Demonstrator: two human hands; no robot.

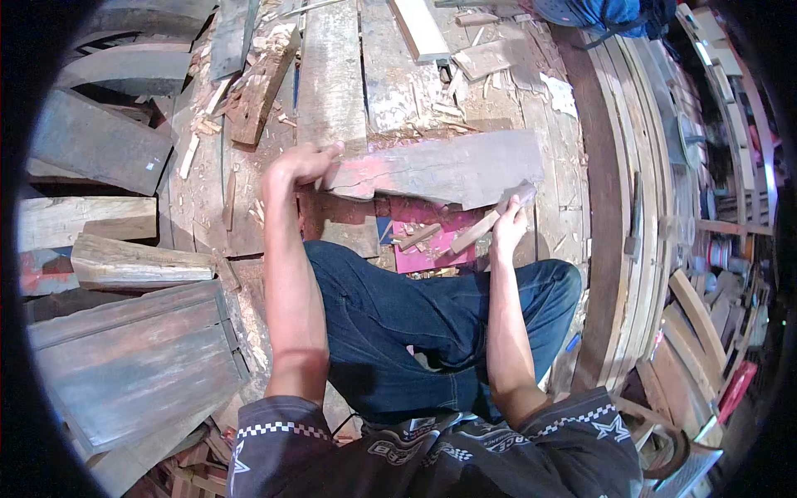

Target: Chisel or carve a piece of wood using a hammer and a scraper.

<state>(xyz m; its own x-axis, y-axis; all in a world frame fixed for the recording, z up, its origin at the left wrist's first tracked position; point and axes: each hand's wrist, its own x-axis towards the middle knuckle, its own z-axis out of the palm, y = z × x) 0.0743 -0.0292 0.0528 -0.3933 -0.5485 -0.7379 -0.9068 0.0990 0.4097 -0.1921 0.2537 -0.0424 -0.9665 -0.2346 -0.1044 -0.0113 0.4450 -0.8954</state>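
A weathered grey wooden board (448, 166) with a pinkish, cracked left end lies across in front of my legs. My left hand (303, 166) is closed at its left end, gripping the wood there. My right hand (510, 220) is closed around a wooden-handled tool (475, 233) just below the board's right end. The handle slants down and left from my fist, and a dark end shows above it; its exact kind is not clear. Beneath the board lies a bright pink sheet (409, 261), with a small wood offcut (420, 237) on it.
Wood chips and splinters litter the plank floor (328, 75). A rough reddish chunk of wood (266, 91) and a pale squared beam (419, 31) lie ahead. Stacked timber (91, 220) and a panel (149, 365) stand at left; long planks (618, 207) run along the right.
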